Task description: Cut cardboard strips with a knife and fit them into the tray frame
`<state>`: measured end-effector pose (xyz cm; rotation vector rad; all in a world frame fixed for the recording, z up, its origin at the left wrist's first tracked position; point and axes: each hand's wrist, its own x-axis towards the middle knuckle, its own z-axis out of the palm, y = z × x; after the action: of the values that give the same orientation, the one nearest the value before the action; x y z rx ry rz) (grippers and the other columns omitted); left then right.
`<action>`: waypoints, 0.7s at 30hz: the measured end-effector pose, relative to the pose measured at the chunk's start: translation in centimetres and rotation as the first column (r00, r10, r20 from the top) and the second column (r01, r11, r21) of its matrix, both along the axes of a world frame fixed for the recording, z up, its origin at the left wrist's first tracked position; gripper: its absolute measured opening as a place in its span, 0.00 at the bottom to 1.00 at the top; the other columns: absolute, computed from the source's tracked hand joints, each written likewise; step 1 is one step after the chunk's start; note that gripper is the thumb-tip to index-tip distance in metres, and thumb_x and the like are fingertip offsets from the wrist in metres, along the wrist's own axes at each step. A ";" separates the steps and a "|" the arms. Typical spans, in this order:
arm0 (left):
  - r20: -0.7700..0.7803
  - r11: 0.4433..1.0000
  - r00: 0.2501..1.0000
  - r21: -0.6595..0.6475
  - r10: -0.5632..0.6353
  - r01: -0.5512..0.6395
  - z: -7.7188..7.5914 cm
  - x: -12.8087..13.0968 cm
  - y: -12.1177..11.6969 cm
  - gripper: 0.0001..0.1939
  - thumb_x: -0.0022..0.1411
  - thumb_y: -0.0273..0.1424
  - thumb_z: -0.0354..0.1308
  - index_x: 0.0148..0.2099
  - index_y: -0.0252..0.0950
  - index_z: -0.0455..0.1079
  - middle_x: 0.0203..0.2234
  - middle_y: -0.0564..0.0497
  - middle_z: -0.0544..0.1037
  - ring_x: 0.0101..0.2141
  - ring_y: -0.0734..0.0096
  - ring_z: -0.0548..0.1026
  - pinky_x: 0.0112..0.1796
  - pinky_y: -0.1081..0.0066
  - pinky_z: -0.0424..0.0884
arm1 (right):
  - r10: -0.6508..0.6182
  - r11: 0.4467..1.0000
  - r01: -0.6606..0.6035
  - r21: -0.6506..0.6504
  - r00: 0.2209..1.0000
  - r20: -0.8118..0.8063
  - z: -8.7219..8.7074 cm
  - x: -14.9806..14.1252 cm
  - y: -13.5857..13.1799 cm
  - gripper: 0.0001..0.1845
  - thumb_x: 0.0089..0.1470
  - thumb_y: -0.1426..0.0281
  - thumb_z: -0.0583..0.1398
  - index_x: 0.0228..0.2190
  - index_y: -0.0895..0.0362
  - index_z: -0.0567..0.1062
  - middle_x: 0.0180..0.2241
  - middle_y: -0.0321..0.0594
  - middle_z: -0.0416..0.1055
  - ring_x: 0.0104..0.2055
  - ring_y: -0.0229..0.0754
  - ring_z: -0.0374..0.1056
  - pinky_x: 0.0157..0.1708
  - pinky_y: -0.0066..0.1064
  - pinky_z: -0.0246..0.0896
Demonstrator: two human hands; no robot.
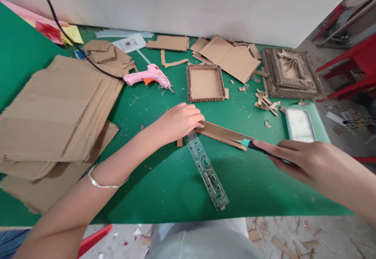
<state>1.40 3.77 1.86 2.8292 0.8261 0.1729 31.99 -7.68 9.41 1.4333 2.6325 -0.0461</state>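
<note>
My left hand point(180, 120) is curled, its fingertips pressing down on the left end of a narrow cardboard strip point(223, 133) on the green table point(164, 180). My right hand point(305, 161) is closed around a craft knife point(252, 145) with a teal and black handle, its tip resting on the strip's right end. A clear plastic ruler point(207, 169) lies diagonally just below my left hand, running toward the table's front edge.
A stack of large cardboard sheets point(55, 110) fills the left side. A pink glue gun point(148, 76), a shallow cardboard tray point(205, 83), flat cardboard pieces point(229, 57), a layered cardboard frame point(290, 73) and a phone point(299, 125) lie behind. Scraps litter the floor.
</note>
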 end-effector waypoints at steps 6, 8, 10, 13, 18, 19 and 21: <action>-0.028 0.997 0.999 0.077 -0.028 0.030 -0.1 0.7 0.1 0.10 0.67 0.26 0.51 0.36 0.34 0.72 0.29 0.50 0.75 0.35 0.67 0.70 0.34 0.68 0.58 | 0.169 0.984 -0.169 0.061 0.986 0.003 -2.5 -3.1 2.0 0.23 0.63 0.68 0.48 0.59 0.49 0.65 0.26 0.35 0.70 0.17 0.30 0.56 0.19 0.28 0.41; -0.043 0.996 0.998 0.079 -0.035 0.038 -0.1 0.8 0.1 0.10 0.67 0.25 0.50 0.35 0.33 0.72 0.29 0.50 0.75 0.35 0.66 0.70 0.34 0.68 0.58 | 0.177 0.980 -0.180 0.081 0.983 0.046 -3.0 -3.8 2.2 0.24 0.62 0.69 0.50 0.58 0.48 0.65 0.27 0.35 0.71 0.17 0.30 0.56 0.19 0.28 0.40; -0.037 0.996 0.998 0.077 -0.047 0.050 -0.1 0.8 0.2 0.11 0.66 0.24 0.49 0.34 0.33 0.71 0.29 0.50 0.74 0.35 0.66 0.69 0.35 0.67 0.59 | 0.172 0.979 -0.180 0.093 0.981 0.090 -3.1 -4.3 2.2 0.25 0.60 0.71 0.50 0.59 0.47 0.64 0.26 0.34 0.70 0.17 0.30 0.55 0.19 0.28 0.38; -0.011 0.996 0.998 0.067 -0.056 0.056 -0.2 0.7 0.2 0.11 0.66 0.23 0.49 0.34 0.34 0.70 0.28 0.49 0.74 0.34 0.66 0.69 0.35 0.68 0.60 | 0.169 0.976 -0.184 0.112 0.976 0.134 -3.2 -4.9 2.0 0.27 0.59 0.73 0.50 0.59 0.47 0.64 0.25 0.34 0.69 0.16 0.30 0.54 0.18 0.29 0.37; -0.001 0.998 0.998 0.013 -0.057 0.057 -0.4 0.8 0.2 0.10 0.64 0.20 0.49 0.35 0.31 0.71 0.29 0.47 0.73 0.34 0.66 0.68 0.37 0.69 0.63 | 0.175 0.970 -0.201 0.134 0.968 0.179 -3.1 -5.7 1.8 0.29 0.56 0.76 0.52 0.59 0.50 0.64 0.27 0.36 0.70 0.15 0.30 0.55 0.17 0.29 0.36; -0.009 0.998 0.998 0.007 -0.056 0.057 -0.3 0.8 0.2 0.10 0.63 0.19 0.49 0.35 0.31 0.71 0.30 0.46 0.73 0.35 0.65 0.68 0.37 0.69 0.64 | 0.177 0.971 -0.201 0.127 0.968 0.180 -3.1 -5.7 1.6 0.29 0.56 0.76 0.52 0.59 0.50 0.64 0.27 0.36 0.70 0.15 0.30 0.56 0.17 0.29 0.36; -0.025 0.999 0.998 0.004 -0.051 0.052 -0.2 0.9 0.1 0.09 0.63 0.18 0.49 0.34 0.30 0.70 0.30 0.46 0.73 0.35 0.65 0.68 0.36 0.69 0.64 | 0.179 0.972 -0.200 0.120 0.969 0.169 -3.0 -5.0 1.3 0.28 0.56 0.76 0.52 0.58 0.51 0.65 0.27 0.36 0.70 0.15 0.31 0.57 0.17 0.29 0.37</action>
<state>2.28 3.86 1.66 2.8587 0.7577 0.1327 26.98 -6.42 6.45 1.1595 2.6710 0.2618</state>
